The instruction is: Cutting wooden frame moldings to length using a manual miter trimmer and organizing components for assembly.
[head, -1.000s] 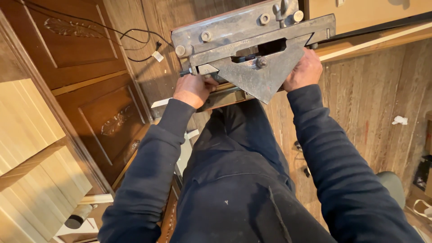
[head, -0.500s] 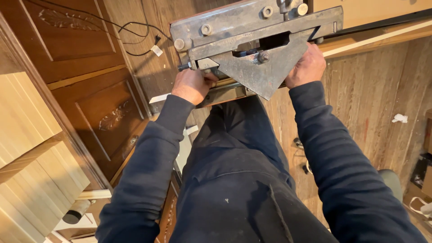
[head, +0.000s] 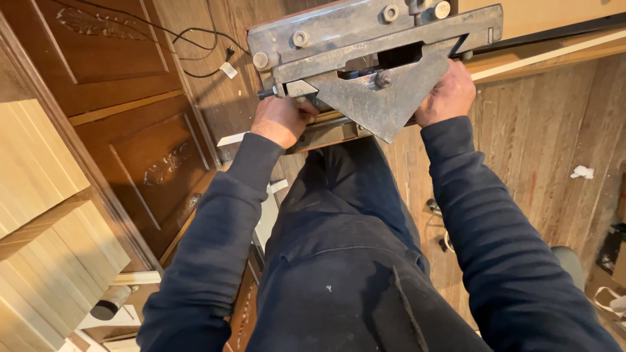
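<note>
Since earlier frames, I note the grey metal jig (head: pixel 365 58) carried slightly rightward; left hand (head: pixel 282 119) and right hand (head: pixel 447 96) both clasp its underside, holding it chest-high over the wooden floor (head: pixel 535 150); carrying step; next, I judge, needs steady level lowering

1. Worn wooden plank floor (head: pixel 554 130), brown and scuffed, with a white paper scrap (head: pixel 582 172) lying on it.
2. Dark carved wooden door panels (head: pixel 130 130) at left.
3. A black cable (head: pixel 189 32) trails across the panels.
4. Pale ribbed boards (head: pixel 32 163) stacked at far left.
5. Light wooden strip (head: pixel 541 55) at upper right.
</note>
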